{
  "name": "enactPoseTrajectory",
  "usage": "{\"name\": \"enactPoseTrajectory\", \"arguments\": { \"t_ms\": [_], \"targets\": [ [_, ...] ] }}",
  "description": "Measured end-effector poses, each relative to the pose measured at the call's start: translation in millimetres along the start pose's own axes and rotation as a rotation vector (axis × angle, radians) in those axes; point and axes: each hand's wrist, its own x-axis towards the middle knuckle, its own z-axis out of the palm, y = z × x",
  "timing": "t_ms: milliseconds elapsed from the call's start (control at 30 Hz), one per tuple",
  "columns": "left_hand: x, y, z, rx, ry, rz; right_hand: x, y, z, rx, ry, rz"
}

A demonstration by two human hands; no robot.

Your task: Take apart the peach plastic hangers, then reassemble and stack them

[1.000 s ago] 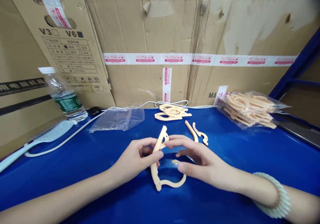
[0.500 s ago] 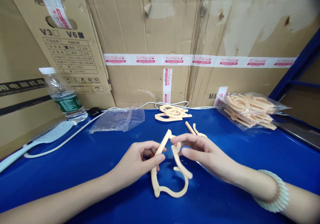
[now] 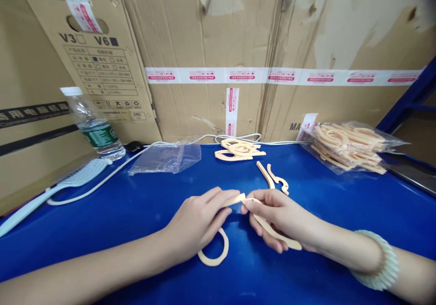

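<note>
Both my hands meet low over the blue table top [image 3: 102, 214], pinching one peach plastic hanger piece [image 3: 218, 255]. My left hand [image 3: 199, 221] grips its upper end, and the curved hook loops out below the palm. My right hand [image 3: 277, 218] is closed on the straight arm, which runs under the fingers toward the wrist. The two thumbs nearly touch at the joint. A pale beaded bracelet [image 3: 378, 262] circles my right wrist.
Two loose peach pieces [image 3: 274, 180] lie just beyond my hands, a small pile [image 3: 238, 150] behind them. A full bag of pieces [image 3: 347, 148] sits right, an empty clear bag [image 3: 166, 157] left. A water bottle [image 3: 95, 127], comb [image 3: 64, 182], white cable and cardboard wall stand behind.
The piece stood upright in a heart-like loop between my hands; it now lies folded down flat near the table, and both hands have dropped and closed together over it.
</note>
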Motion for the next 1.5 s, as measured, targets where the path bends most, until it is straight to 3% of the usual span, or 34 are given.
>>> {"name": "enactPoseTrajectory", "arguments": {
  "t_ms": [133,233,367,567,700,800,900,1000,1067,1200,1333,1500],
  "targets": [
    [0,2,2.9,0.388,-0.081,0.148,-1,1,5,-0.048,-0.095,0.055],
    [0,5,0.5,0.542,-0.146,0.219,-1,1,7,-0.1,-0.128,0.07],
    [0,10,-3.4,0.619,-0.167,0.265,-1,3,11,-0.236,-0.076,0.028],
    [0,11,-3.3,0.566,-0.167,0.212,-7,8,14,-0.584,0.066,-0.207],
    [4,6,-1.5,0.363,-0.228,0.02,-12,7,20,-0.951,0.128,-0.602],
    [7,4,-3.2,0.159,-0.206,-0.076,-14,-4,18,-0.973,0.193,-0.722],
    [10,4,-7.3,-0.134,-0.119,-0.22,-19,-25,-1,-0.966,0.329,-0.828],
    [12,3,-8.8,-0.408,-0.067,-0.392,-24,-48,-34,-1.0,0.504,-0.962],
    [13,0,-7.0,-0.58,-0.08,-0.49,-26,-58,-57,-1.067,0.545,-0.944],
    [14,-7,-3.1,-0.845,-0.108,-0.578,-19,-60,-88,-1.291,0.396,-0.83],
    [16,-8,-7.7,-0.952,-0.089,-0.602,-8,-51,-100,-1.439,0.317,-0.752],
    [16,-10,-14.2,-1.081,-0.086,-0.635,-7,-48,-104,-1.472,0.214,-0.589]
  ]
}}
